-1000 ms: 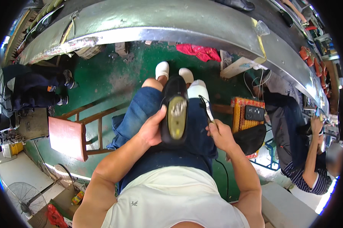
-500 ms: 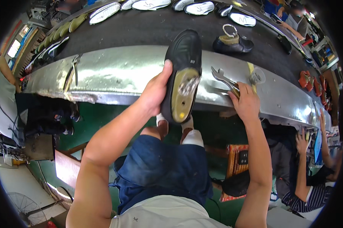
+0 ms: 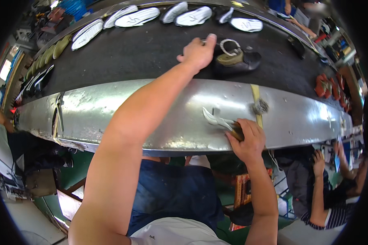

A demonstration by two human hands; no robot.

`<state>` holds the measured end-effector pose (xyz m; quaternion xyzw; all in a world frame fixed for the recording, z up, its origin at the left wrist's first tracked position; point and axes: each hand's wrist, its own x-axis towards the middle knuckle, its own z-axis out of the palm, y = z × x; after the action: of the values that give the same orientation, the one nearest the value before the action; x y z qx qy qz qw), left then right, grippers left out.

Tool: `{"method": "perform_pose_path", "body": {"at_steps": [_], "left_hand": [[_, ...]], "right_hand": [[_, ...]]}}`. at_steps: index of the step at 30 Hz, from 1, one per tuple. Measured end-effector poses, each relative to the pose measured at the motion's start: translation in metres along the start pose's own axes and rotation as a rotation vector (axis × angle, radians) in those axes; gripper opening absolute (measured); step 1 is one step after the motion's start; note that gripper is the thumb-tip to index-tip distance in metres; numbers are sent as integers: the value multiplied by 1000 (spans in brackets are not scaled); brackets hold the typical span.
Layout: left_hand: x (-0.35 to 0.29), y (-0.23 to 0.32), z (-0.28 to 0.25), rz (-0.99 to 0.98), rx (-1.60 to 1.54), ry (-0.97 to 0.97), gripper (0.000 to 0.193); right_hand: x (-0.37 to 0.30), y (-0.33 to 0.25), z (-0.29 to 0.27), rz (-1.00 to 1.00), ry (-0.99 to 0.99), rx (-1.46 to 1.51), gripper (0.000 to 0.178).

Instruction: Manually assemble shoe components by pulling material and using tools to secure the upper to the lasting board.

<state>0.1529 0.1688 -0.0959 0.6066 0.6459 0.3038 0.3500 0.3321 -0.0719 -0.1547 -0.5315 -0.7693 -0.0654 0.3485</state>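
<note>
My left hand point(image 3: 197, 54) reaches out over the dark belt with its thumb raised and its other fingers curled. It seems closed on a black shoe point(image 3: 218, 48), which is mostly hidden behind the hand and hard to tell from the dark belt. Right beside it, another black shoe point(image 3: 249, 62) rests on its sole, with a pale loop standing out of its olive last. Lower down, my right hand point(image 3: 249, 139) is closed round the handles of a pair of lasting pliers point(image 3: 217, 119). Their silver jaws point left above the metal ledge.
A shiny metal ledge point(image 3: 163, 110) borders the dark belt point(image 3: 123, 57). White-soled shoes point(image 3: 137, 17) line its far side; olive lasts point(image 3: 61, 45) lie left, red shoes point(image 3: 324, 85) right. A grey wire-like clump point(image 3: 260, 107) sits on the ledge. Other people work at both sides.
My left hand has carried the black shoe forward from above the ledge to the belt, beside the looped shoe. My right hand keeps the pliers over the ledge. The view has shifted.
</note>
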Motion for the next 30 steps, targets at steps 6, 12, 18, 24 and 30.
{"method": "perform_pose_path", "body": {"at_steps": [6,12,18,24,30], "left_hand": [[48,-12,-16,165,-290,-97,67],[151,-109,-95,197,194,320,64],[269,-191,-177,66,289,583,99],[340,-198,-210,22,460,670,116],[385,-229,-272,-104,443,224,106]], "right_hand": [[-4,1,-1,33,-4,3,46],[-1,5,-5,-3,-136,-60,53],[-7,12,-13,104,-316,-8,60],[1,17,-24,38,-471,86,56],[16,16,-22,20,-556,124,57]]}}
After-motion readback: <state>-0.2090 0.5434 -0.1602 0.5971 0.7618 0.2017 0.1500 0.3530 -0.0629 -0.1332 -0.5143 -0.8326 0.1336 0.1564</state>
